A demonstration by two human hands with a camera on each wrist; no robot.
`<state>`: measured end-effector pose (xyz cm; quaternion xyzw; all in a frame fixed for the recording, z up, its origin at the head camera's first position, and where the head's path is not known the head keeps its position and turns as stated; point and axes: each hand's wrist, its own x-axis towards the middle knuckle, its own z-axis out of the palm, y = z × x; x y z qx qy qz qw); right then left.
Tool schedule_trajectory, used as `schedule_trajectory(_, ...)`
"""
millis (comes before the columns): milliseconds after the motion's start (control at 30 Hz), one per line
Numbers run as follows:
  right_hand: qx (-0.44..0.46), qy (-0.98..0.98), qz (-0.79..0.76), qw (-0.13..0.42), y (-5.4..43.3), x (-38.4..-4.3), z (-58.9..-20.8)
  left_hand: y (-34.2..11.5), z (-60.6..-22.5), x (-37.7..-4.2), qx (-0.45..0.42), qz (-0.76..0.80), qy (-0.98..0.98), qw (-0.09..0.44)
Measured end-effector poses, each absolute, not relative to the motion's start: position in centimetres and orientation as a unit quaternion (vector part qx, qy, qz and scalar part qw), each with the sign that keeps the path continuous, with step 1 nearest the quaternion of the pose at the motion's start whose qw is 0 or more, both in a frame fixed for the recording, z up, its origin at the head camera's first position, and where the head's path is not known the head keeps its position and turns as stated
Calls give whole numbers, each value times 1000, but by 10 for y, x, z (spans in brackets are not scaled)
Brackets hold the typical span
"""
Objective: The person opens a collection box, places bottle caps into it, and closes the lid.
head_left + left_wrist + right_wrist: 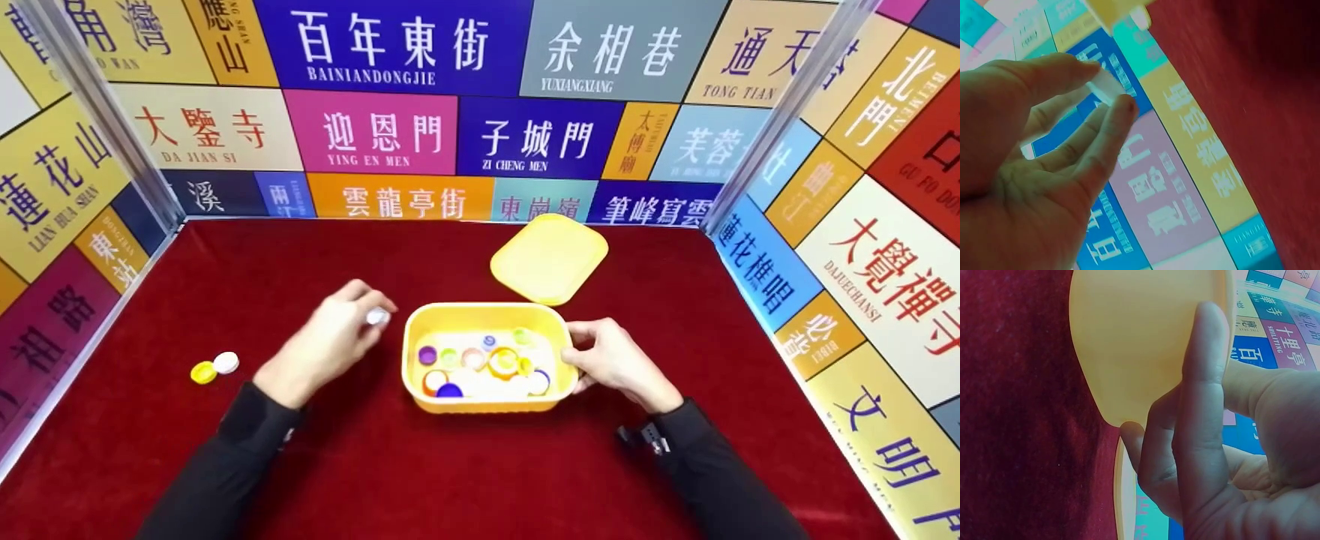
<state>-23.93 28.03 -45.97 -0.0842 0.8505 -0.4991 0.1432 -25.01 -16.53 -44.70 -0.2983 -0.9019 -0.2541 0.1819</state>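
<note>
My left hand (330, 337) is above the cloth, left of a yellow plastic box (487, 406). Between its thumb and fingertips it pinches a small white bottle cap (377, 316), whose pale edge also shows in the left wrist view (1109, 85). The box holds several caps, among them a purple cap (427, 355), a blue cap (449, 391) and a yellow cap (504, 361). At the box's right end my right hand (619, 360) grips the wall, thumb at the rim and fingers against the outside, as the right wrist view shows.
On the dark red cloth (465, 472), a yellow cap (203, 372) and a white cap (226, 363) lie side by side at the left. The box's yellow lid (551, 259) lies behind the box. Printed panels (390, 135) wall in the back and both sides.
</note>
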Motion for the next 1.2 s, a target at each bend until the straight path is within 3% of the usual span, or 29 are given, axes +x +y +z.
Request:
schedule_trajectory(200,-83,851,-499,143,281,-240,-461,-141,-452,-240,-350,-242,-885,188)
schedule_trajectory(467,-79,850,-500,144,281,-240,-461,-122,-459,-230,-406,-216,-874,155)
schedule_trajectory(1200,-88,853,-496,135,280,-239,-462,-119,-459,-228,-411,-197,-876,155)
